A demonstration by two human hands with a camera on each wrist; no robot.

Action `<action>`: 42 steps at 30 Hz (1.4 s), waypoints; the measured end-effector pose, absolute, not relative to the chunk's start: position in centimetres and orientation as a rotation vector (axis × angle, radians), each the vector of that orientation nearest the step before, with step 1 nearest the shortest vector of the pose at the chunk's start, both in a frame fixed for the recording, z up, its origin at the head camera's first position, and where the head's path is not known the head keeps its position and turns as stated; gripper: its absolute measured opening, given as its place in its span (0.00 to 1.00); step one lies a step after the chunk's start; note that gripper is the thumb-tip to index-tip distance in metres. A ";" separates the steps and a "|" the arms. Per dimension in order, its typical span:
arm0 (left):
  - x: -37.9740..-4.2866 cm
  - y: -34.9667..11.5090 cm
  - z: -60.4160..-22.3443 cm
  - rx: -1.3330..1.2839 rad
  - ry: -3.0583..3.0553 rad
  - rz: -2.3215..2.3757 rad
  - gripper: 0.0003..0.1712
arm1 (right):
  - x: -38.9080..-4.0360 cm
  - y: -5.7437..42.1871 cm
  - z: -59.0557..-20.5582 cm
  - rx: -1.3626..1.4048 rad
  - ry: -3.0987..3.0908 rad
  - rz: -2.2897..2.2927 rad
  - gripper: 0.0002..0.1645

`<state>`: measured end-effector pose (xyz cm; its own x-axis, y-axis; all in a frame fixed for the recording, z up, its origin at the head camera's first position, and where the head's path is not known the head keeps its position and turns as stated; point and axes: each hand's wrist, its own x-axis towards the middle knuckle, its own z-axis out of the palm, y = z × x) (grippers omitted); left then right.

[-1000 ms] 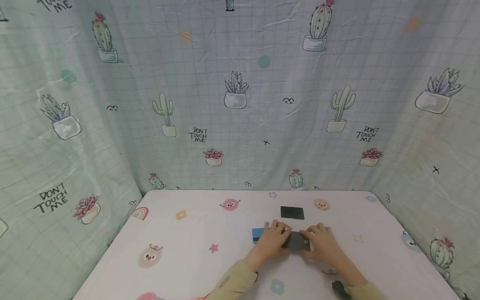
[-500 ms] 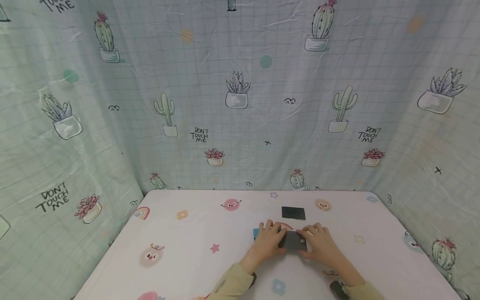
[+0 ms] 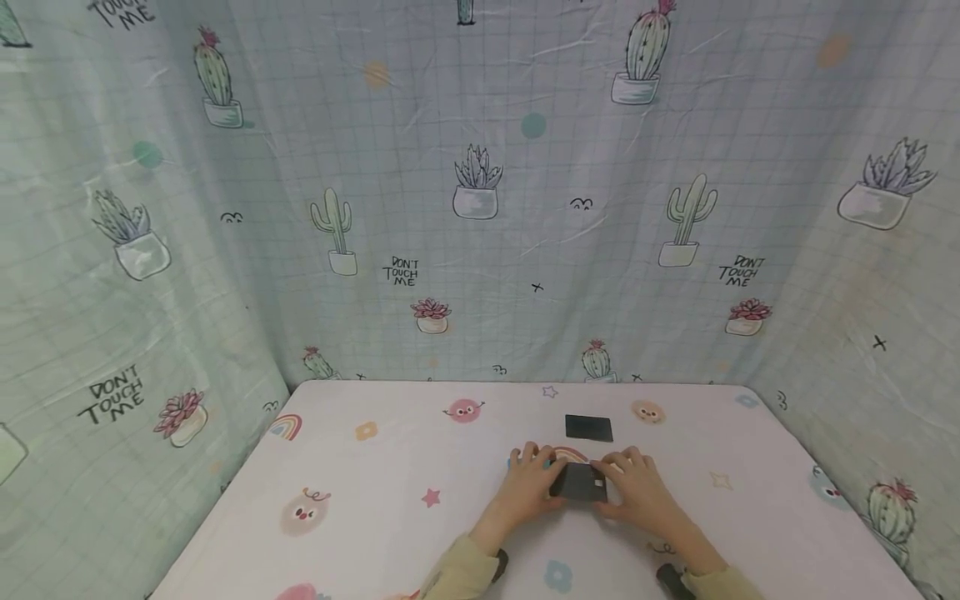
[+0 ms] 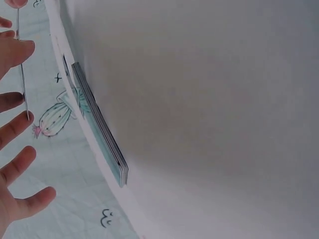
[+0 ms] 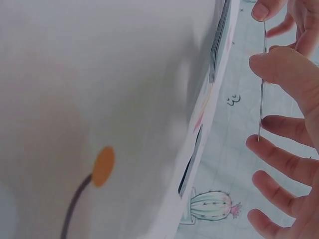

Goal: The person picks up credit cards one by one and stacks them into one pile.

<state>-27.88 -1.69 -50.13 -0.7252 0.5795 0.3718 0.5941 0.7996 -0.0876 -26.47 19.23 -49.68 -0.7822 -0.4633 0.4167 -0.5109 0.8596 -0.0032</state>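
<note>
A dark grey bank card point(image 3: 579, 483) with a small chip near its right end is held flat between both hands above the table. My left hand point(image 3: 527, 486) pinches its left end, and my right hand point(image 3: 636, 490) pinches the right end. Both wrist views show this card edge-on as a thin line, thumbs on the near side and fingertips on the far side. Lower down, a stack of several cards point(image 4: 102, 124) lies on the table. From the head, the left hand hides nearly all of that stack, whose top is blue.
A black card point(image 3: 588, 427) lies alone on the table beyond the hands. The white table point(image 3: 390, 500) has printed cartoon figures, a rainbow and stars. Behind it and at both sides hangs a cactus-patterned curtain point(image 3: 480, 267). Each wrist wears a dark band.
Both hands have shifted a little to the left with the grey card between them. The left hand now covers nearly all of the blue card, which showed more a second ago.
</note>
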 end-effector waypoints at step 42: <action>-26.6 -5.8 -50.6 -0.664 -2.703 -0.218 0.34 | -27.0 15.2 -50.0 0.874 -2.490 0.264 0.35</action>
